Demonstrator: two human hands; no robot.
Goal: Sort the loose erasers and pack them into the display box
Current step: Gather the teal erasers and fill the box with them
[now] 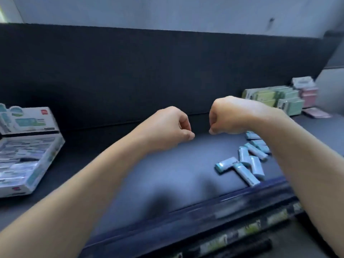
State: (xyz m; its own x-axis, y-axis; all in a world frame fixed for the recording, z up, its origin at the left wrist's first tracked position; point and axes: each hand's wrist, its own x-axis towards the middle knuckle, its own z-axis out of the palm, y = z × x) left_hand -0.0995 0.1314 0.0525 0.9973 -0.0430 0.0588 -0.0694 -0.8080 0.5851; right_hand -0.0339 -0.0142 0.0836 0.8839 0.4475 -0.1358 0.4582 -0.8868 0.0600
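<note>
The left hand point(171, 125) and right hand point(229, 116) are curled into empty fists over the dark table point(167, 164). Loose pale-blue wrapped erasers point(245, 164) lie beside the right forearm; the open white cardboard display box point(40, 174) sits far left

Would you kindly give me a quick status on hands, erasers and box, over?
Left hand and right hand fisted, nothing seen in either. Blue erasers loose at right; display box open at left. No obstruction seen.

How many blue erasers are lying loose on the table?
7 blue erasers that I can see, all beside the right forearm: three nearest the table edge, two just behind, two farther back. The forearm may hide more.
</note>
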